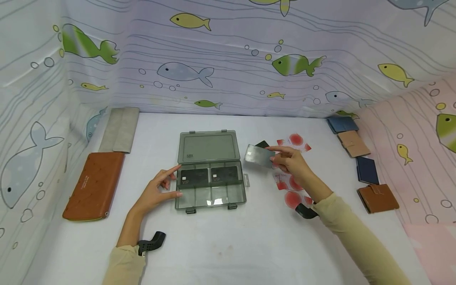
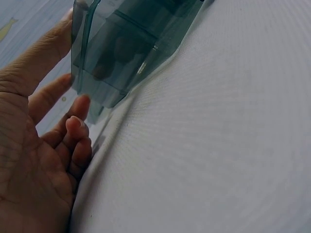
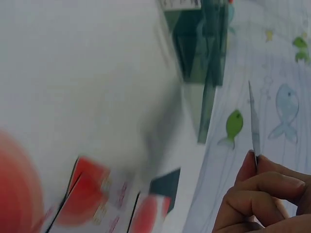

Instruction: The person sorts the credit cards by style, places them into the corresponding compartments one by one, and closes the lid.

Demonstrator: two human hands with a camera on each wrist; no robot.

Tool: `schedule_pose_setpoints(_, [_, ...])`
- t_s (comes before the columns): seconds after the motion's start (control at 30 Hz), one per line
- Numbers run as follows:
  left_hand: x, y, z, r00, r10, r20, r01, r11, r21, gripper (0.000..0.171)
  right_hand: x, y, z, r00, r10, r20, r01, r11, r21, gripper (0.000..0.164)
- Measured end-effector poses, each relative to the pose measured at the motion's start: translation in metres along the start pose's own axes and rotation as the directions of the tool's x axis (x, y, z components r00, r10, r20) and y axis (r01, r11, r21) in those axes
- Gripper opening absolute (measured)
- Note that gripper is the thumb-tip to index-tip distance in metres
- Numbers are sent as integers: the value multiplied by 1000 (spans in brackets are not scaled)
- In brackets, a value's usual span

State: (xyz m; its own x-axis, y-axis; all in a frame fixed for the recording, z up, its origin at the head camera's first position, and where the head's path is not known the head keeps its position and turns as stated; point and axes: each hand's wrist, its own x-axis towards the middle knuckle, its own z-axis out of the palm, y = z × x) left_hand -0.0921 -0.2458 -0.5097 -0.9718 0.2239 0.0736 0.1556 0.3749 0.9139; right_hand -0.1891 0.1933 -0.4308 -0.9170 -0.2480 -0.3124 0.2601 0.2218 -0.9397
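Note:
A translucent grey-green compartment box (image 1: 203, 197) lies with its lid (image 1: 209, 147) folded back. Two black cards marked VIP, a left card (image 1: 199, 177) and a right card (image 1: 230, 174), lie in its back row. My left hand (image 1: 156, 192) touches the box's left edge with spread index finger and thumb; its other fingers bend loosely. To the right of the lid, my right hand (image 1: 290, 160) pinches a silvery card (image 1: 258, 155) by its right end, above the table. In the right wrist view the silvery card (image 3: 255, 124) appears edge-on between thumb and finger.
Red-and-white cards (image 1: 293, 199) lie under and beside the right forearm, with a dark card (image 1: 263, 144) behind the silvery one. A brown zip wallet (image 1: 93, 186) and grey pouch (image 1: 119, 130) sit left. Several small wallets (image 1: 378, 198) line the right side. Fish-printed cloth (image 1: 228, 91) surrounds the table.

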Motion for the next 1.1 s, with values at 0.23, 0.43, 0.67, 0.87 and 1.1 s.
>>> schedule_pose_setpoints(0.23, [0, 1, 0, 1000, 2, -1, -2, 1000, 14, 84, 10, -12, 36, 987, -6, 159, 11, 1000, -29, 39])
schedule_pose_setpoints(0.43, [1, 1, 1, 1000, 2, 3, -2, 1000, 26, 85, 20, -20, 54, 966, 64, 249, -35, 992, -117, 40])
schedule_pose_setpoints(0.67, [0, 2, 3, 1000, 2, 5, -2, 1000, 25, 84, 26, -26, 65, 957, 144, 250, -105, 981, -164, 39])
schedule_pose_setpoints(0.87, [0, 1, 1, 1000, 13, 7, -14, 1000, 13, 83, 28, -25, 73, 955, 146, 258, -106, 981, -160, 38])
schedule_pose_setpoints(1.1, [-1, 1, 0, 1000, 11, 4, -11, 1000, 10, 83, 30, -26, 83, 964, 172, 203, -134, 973, -186, 37])
